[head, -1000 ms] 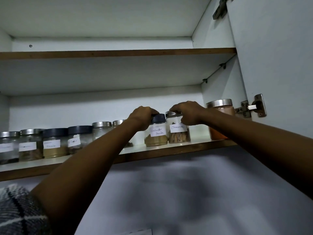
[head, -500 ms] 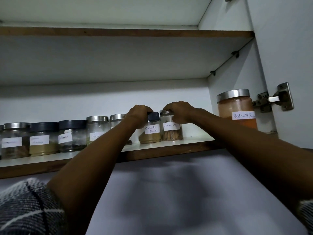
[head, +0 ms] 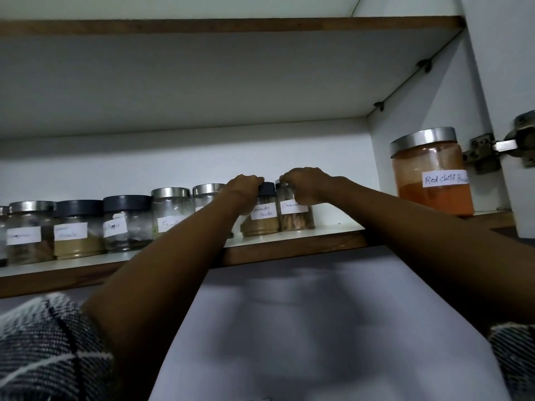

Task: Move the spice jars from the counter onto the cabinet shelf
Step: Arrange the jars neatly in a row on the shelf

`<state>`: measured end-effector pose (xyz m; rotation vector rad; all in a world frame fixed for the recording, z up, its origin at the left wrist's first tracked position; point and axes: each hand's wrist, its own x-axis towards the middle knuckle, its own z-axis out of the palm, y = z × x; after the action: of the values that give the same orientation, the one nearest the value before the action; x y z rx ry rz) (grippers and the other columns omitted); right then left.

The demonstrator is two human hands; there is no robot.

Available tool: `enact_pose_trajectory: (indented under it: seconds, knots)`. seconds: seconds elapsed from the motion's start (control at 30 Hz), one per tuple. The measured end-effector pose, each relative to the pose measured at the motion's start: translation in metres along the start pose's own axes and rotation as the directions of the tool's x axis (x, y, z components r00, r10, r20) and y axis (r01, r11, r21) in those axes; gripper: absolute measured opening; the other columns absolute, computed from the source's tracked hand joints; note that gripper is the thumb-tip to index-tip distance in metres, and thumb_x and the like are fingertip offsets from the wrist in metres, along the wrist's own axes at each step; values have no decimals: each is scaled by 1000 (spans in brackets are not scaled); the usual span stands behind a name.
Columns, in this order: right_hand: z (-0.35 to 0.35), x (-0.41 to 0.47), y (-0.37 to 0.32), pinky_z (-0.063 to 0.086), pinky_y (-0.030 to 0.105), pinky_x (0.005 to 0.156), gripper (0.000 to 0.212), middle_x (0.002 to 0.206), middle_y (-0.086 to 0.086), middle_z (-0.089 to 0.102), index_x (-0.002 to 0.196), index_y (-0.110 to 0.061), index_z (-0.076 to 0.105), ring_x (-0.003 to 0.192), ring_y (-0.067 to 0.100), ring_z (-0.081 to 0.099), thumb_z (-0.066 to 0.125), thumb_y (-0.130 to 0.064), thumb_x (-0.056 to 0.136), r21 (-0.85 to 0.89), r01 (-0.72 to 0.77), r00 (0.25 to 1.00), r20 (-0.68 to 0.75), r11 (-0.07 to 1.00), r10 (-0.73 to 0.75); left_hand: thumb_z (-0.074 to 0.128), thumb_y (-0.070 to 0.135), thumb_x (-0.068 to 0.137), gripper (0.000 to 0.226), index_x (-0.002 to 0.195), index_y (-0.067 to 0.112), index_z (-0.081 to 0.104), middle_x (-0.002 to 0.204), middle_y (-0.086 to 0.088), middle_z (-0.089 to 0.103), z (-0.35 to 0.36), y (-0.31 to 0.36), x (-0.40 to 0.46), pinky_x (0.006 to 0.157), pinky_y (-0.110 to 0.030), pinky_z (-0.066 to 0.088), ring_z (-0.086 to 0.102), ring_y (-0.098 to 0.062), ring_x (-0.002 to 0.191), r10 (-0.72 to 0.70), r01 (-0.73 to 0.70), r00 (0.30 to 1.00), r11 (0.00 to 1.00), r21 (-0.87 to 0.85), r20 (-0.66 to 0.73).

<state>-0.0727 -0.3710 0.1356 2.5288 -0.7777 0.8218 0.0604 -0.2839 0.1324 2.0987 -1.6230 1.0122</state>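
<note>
Glass jars (head: 262,218), eight shelved

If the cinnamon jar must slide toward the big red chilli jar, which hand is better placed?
Right. The right hand grips the cinnamon jar at its lid, facing the free shelf before the red chilli jar. The left hand holds the coriander jar.

Clear glass jars (head: 170,215) with paper labels, brushed-metal or matt black lids, wood-edged shelf (head: 289,247).
</note>
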Motion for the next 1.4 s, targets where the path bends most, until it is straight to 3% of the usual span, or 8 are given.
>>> enact_pose_trajectory:
  seconds: [0.2, 0.33, 0.43, 0.53, 0.67, 0.87, 1.03, 1.4]
  knots:
    - [1, -8, 0, 45, 41, 95, 56, 141, 8, 44, 140, -15, 37, 123, 31, 47, 48, 0, 87, -49, 10, 998, 56, 999, -7, 45, 1, 95, 46, 139, 7, 34, 138, -16, 46, 7, -3, -1, 100, -37, 35, 45, -31, 125, 21, -21, 1000, 998, 52, 4]
    - [-13, -31, -6, 37, 46, 104, 61, 155, 5, 26, 145, -16, 30, 139, 28, 29, 48, -3, 88, -308, 121, 992, 73, 944, -104, 39, 11, 99, 59, 150, 6, 11, 160, -14, 7, 0, 0, -8, 118, -43, -3, 10, -27, 147, 38, -20, 996, 975, 221, -81]
    - [-43, -56, 0, 47, 38, 79, 30, 106, 14, 66, 111, -5, 61, 97, 29, 60, 47, -2, 84, -541, 301, 884, -149, 785, -442, 47, 10, 94, 49, 142, 6, 38, 154, -17, 29, -20, 16, -19, 118, -43, 2, 33, -28, 140, 190, -129, 905, 975, 180, -382]
    - [-82, -82, 19, 42, 34, 57, 10, 70, 16, 63, 82, 2, 64, 65, 28, 56, 54, 2, 80, -629, 347, 764, -240, 695, -599, 48, 6, 91, 33, 123, 6, 57, 136, -16, 53, -38, 50, -35, 110, -40, 29, 54, -30, 120, 205, -252, 818, 968, -15, -537]
    - [-121, -114, 50, 39, 34, 54, 11, 72, 18, 62, 80, 2, 63, 65, 32, 56, 52, 3, 80, -619, 176, 826, -330, 765, -457, 44, 13, 94, 29, 120, 13, 58, 128, -6, 56, -54, 109, -48, 77, -26, 41, 55, -22, 108, 251, -410, 798, 893, -188, -549]
    - [-139, -158, 81, 44, 37, 62, 16, 88, 16, 64, 88, -3, 66, 82, 35, 58, 61, -15, 78, -442, -9, 905, -385, 897, -180, 38, 6, 92, 47, 137, 14, 45, 143, -3, 45, -77, 174, -45, 92, -33, 43, 49, -22, 123, 336, -502, 819, 811, -299, -465]
    - [-125, -175, 91, 50, 36, 69, 22, 101, 11, 67, 102, -8, 66, 88, 29, 62, 58, -7, 82, -236, -94, 920, -392, 967, -6, 38, 4, 89, 47, 133, 16, 48, 128, -7, 57, -74, 189, -45, 78, -29, 37, 52, -28, 113, 326, -463, 864, 812, -355, -383]
    - [-94, -165, 84, 51, 45, 78, 26, 96, 13, 69, 98, -4, 68, 87, 29, 62, 52, 3, 79, 90, -126, 852, -500, 988, 154, 39, -11, 83, 58, 135, 14, 47, 133, -9, 55, -64, 176, -35, 116, -38, 24, 42, -29, 131, 242, -366, 915, 835, -412, -322]
